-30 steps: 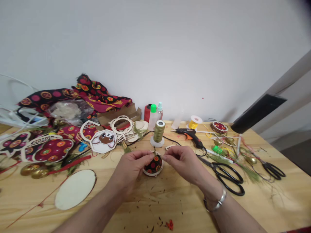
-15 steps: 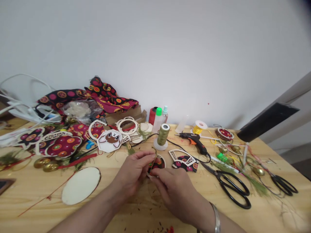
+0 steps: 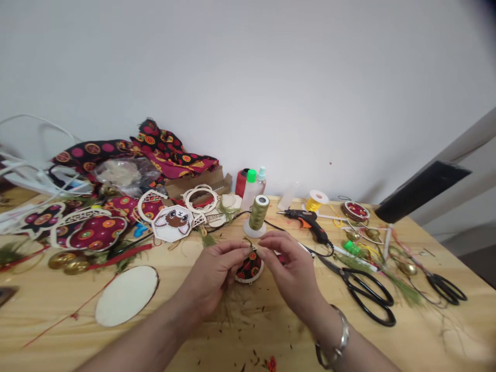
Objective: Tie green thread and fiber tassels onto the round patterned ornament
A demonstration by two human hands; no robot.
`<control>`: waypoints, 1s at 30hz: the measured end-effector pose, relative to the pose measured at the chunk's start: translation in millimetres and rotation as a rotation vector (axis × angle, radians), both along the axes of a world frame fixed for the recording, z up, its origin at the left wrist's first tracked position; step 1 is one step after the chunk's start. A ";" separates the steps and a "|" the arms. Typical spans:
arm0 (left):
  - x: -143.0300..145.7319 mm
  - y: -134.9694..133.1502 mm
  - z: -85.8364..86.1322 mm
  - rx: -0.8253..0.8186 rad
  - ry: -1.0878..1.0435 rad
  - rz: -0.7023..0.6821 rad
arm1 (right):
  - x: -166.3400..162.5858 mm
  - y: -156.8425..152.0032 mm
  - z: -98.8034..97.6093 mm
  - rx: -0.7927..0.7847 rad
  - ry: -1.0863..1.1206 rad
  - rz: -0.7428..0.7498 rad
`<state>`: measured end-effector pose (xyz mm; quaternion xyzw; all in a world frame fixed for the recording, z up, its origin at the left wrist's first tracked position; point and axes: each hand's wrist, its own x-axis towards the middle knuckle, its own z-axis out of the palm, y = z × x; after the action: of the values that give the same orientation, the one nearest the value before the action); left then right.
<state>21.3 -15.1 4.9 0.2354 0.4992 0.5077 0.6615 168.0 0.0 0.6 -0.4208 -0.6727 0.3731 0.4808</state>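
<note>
A small round ornament [image 3: 249, 268] covered in black fabric with red and orange dots hangs just above the wooden table [image 3: 240, 330], between my two hands. My left hand [image 3: 215, 274] pinches its top from the left with thumb and forefinger. My right hand [image 3: 289, 266] pinches a thin olive thread at the ornament's top from the right; a silver bangle sits on that wrist. Both hands meet right above the ornament. An olive thread spool [image 3: 258, 213] stands upright just behind them.
Black scissors [image 3: 366, 292] and a glue gun [image 3: 310, 223] lie to the right, with a second pair of scissors [image 3: 444, 285] farther right. A pale oval disc [image 3: 127, 295] lies at the left. Patterned fabric [image 3: 155, 150], wooden rings and finished ornaments crowd the back left.
My right hand rose from the ornament's lower front edge to its top, meeting my left fingers. It now covers the fan-shaped piece that showed beside the ornament.
</note>
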 end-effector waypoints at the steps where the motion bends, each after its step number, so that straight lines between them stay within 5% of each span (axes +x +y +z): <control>1: 0.3 -0.5 -0.7 0.007 0.008 -0.013 | -2.1 2.3 -3.2 -0.166 0.103 0.044; 5: 1.2 -0.8 -4.6 0.052 0.030 -0.032 | -9.3 3.4 -7.4 -0.566 0.442 0.176; 14: 0.8 -0.5 -9.1 0.092 0.097 0.033 | -10.3 2.3 -1.8 -0.672 0.386 0.269; 20: -1.2 1.6 -4.7 0.058 0.073 0.090 | 2.7 6.8 5.5 -0.815 0.208 0.550; 24: -1.8 4.3 -0.1 0.057 0.070 0.118 | 18.9 14.3 17.5 -0.721 -0.102 0.570; 30: -4.7 6.3 -4.1 0.059 0.086 0.127 | 49.5 28.3 32.8 -0.538 -0.285 0.540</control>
<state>16.6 -8.7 0.8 0.2442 0.5260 0.5524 0.5988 217.5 28.3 33.5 -0.3872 -0.6974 0.5865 0.1403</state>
